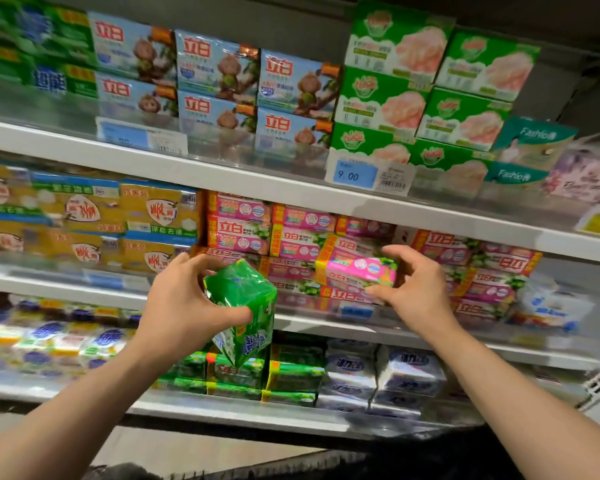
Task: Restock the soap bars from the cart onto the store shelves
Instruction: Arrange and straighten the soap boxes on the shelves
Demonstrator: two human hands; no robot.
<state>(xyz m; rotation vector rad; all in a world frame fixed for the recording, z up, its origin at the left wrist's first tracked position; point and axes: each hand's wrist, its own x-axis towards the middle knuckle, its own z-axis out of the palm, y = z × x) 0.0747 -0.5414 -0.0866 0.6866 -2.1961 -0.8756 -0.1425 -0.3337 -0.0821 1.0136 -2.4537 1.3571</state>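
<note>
My left hand (pixel 184 303) grips a green wrapped soap pack (pixel 245 313), held tilted in front of the middle shelf (pixel 326 322). My right hand (pixel 414 284) closes around the right end of a pink soap pack (pixel 359 270), which lies on top of the stack of pink soap packs (pixel 291 244) on that shelf. Below, matching green soap packs (pixel 291 375) are stacked on the lower shelf (pixel 239 415). The cart is out of view.
The upper shelf (pixel 222 174) carries blue and green soap boxes and a 9.00 price tag (pixel 355 174). Yellow packs (pixel 90 216) fill the middle shelf's left side. White and purple packs (pixel 378 375) sit right of the green stack.
</note>
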